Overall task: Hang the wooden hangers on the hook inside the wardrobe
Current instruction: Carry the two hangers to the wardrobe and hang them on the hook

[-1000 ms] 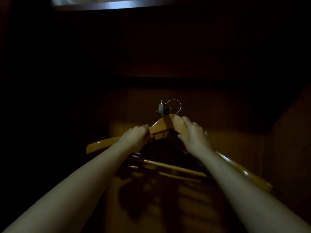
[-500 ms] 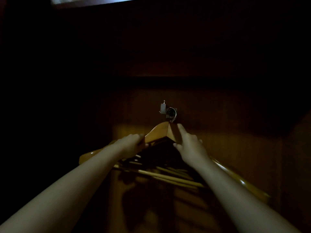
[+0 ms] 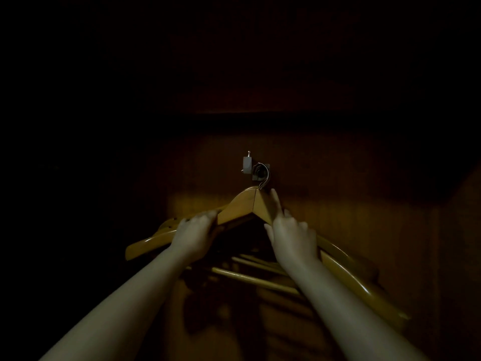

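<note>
A wooden hanger hangs by its metal wire loop from the small wall hook on the wardrobe's back panel. More wooden hangers hang behind it, their bars showing below. My left hand grips the front hanger's left arm, fingers curled over its top edge. My right hand rests on the right arm, its forefinger stretched straight up along the wood toward the loop and the other fingers loose.
The wardrobe's wooden back panel is dimly lit; everything to the left and above is in deep shadow. A dark shelf edge runs across above the hook. A side wall closes the right.
The hanger's wire loop has dropped from above the hook onto it, and the hanger has settled lower against the others. My right hand's grip has loosened, the forefinger now straight.
</note>
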Available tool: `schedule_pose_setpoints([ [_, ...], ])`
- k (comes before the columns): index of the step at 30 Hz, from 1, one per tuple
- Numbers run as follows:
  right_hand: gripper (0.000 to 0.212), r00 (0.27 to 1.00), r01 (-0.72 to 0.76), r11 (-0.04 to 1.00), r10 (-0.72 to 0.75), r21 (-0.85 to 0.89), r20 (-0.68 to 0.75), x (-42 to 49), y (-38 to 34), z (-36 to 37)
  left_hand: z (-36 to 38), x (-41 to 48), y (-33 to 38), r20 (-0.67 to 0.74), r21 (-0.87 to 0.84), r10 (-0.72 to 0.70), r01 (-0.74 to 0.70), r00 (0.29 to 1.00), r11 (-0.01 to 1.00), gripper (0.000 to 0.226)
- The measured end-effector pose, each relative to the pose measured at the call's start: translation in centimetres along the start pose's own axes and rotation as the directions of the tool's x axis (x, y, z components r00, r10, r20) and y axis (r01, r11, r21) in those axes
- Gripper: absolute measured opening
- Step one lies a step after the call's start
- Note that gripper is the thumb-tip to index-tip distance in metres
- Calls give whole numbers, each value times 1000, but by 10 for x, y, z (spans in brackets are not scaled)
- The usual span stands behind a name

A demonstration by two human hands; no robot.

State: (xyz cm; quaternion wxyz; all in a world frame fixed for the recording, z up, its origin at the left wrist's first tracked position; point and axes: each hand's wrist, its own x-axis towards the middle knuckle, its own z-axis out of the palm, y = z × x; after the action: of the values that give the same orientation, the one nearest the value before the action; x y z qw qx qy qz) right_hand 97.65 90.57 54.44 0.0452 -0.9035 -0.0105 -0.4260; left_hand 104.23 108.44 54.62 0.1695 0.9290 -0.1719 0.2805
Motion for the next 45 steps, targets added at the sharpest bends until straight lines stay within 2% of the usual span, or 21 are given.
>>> schedule_pose_setpoints([
  [2,70,1000,-6,999,6,-45,3,-1,-1,1,1,0,0,-21,32,1,0,1000,999,36],
  [4,66,1000,-18,998,19,-65,20,0,-3,2,3,-1,1,-54,67,-16,20,998,998,46],
  [8,74,998,-17,1000,18,-14,53,1,-3,-1,4,-5,9,-84,84,-72,79,994,993,62],
  [12,63,997,71,996,-70,-51,18,-9,1,-11,3,-15,11,-67,105,-80,87,995,991,66],
  [15,49,990,133,988,-136,-81,-39,-26,-4,-16,4,-37,7,-113,81,-25,34,993,996,67],
  [18,50,989,148,988,-149,-43,-5,-50,-13,-21,3,-72,5,-117,40,85,-81,990,996,66],
  [21,47,990,128,992,-129,12,52,-83,-21,-31,-1,-113,3,-18,-44,190,-191,982,981,63],
  [25,41,986,79,996,-84,39,147,-139,-34,-45,-6,-168,-3,117,-156,357,-338,927,928,56],
  [30,36,942,-59,996,32,69,334,-225,-46,-46,5,-234,-16,324,-310,446,-352,834,883,43],
  [34,35,837,-237,971,185,36,514,-302,-51,-41,34,-283,-31,516,-386,467,-292,718,875,43],
  [37,34,722,-365,930,307,-35,620,-366,-55,-39,64,-322,-40,637,-447,497,-243,590,861,38],
  [41,31,510,-543,827,461,-144,726,-461,-63,-40,110,-387,-46,744,-494,519,-177,422,852,33],
  [45,29,234,-662,667,618,-342,751,-554,-76,-45,149,-461,-47,815,-525,517,-46,261,850,29],
])
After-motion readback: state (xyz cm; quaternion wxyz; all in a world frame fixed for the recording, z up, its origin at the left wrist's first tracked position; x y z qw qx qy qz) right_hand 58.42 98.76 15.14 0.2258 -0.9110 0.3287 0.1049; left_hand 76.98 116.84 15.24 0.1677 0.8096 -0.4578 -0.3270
